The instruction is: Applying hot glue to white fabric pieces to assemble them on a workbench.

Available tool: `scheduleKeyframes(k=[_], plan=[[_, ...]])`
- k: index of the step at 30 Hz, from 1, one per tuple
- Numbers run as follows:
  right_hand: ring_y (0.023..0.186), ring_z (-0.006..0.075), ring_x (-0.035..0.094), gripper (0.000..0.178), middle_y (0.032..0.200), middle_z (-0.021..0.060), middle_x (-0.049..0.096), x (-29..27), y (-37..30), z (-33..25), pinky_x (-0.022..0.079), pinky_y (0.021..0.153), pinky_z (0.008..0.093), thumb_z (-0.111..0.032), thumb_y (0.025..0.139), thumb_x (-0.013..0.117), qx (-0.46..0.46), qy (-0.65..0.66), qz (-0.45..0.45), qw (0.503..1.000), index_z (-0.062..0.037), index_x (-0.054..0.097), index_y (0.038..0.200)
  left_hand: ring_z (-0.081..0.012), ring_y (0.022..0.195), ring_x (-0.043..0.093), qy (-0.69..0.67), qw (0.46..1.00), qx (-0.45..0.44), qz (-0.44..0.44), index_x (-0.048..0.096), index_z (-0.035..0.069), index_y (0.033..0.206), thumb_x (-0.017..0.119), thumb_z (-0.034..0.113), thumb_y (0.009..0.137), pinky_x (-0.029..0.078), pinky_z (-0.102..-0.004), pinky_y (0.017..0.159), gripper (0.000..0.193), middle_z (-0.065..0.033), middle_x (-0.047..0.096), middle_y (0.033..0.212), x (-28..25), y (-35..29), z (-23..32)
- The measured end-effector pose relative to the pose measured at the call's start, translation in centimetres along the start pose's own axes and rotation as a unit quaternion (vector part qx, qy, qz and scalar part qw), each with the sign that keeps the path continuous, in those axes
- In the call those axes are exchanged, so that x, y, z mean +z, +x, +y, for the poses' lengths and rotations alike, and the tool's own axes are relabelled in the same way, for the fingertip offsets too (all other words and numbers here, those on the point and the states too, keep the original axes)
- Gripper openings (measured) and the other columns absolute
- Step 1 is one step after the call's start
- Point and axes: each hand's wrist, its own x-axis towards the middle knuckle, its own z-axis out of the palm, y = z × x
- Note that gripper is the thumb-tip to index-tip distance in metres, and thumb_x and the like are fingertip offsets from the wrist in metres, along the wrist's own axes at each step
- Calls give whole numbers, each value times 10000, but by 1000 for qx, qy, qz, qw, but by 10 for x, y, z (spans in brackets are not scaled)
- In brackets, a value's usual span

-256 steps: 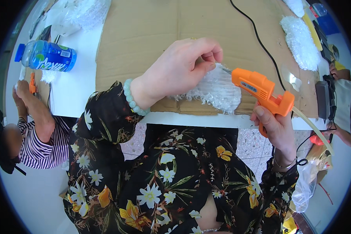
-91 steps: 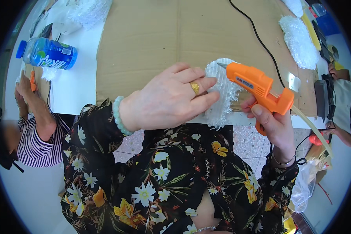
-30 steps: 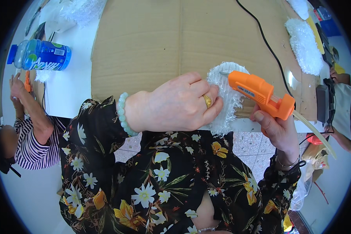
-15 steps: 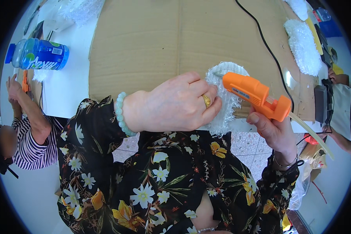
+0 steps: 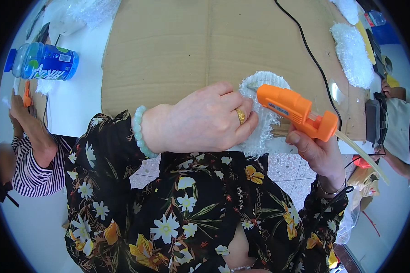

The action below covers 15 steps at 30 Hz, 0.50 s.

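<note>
A white fringed pad (image 5: 261,133), ribbed on top and shaped like a long oval, lies at the near edge of the cardboard. My left hand (image 5: 209,119) has its fingers closed at the pad's left side, and its fingertips are hidden from above. In my right hand (image 5: 318,152) is an orange hot glue gun (image 5: 284,103), gripped from below. Its nozzle points left over the far part of the pad, close to my left fingers. A clear yellowish glue stick (image 5: 361,154) sticks out of the gun's rear end.
Brown cardboard (image 5: 157,50) covers the table. A black cable (image 5: 307,43) runs across its right side. White fluffy pads (image 5: 352,55) lie at the right; a blue-labelled bottle (image 5: 48,62) lies at the left. Co-workers are at both sides, one in a striped shirt (image 5: 41,166).
The glue gun has shifted very slightly to the left over the pad. My left hand keeps its place at the pad. The co-worker's hand at the left has moved.
</note>
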Motion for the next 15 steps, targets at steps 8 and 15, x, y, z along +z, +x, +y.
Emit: scheduleKeyframes(k=[8, 15], plan=[[622, 128, 503, 219, 692, 18, 521, 1, -1, -5, 417, 565, 270, -186, 854, 674, -2, 22, -6, 1000, -12, 559, 919, -169, 752, 557, 12, 999, 1, 49, 621, -25, 897, 586, 162, 669, 445, -294, 648, 297, -44, 564, 716, 4, -1, 0], [538, 32, 417, 278, 689, -29, 518, 5, -4, 3, 334, 487, 188, -286, 862, 659, 10, 45, 46, 998, -18, 587, 855, -169, 737, 547, 3, 1000, -2, 6, 612, 0, 943, 599, 128, 684, 470, -293, 682, 289, -113, 631, 954, -2, 0, 0]])
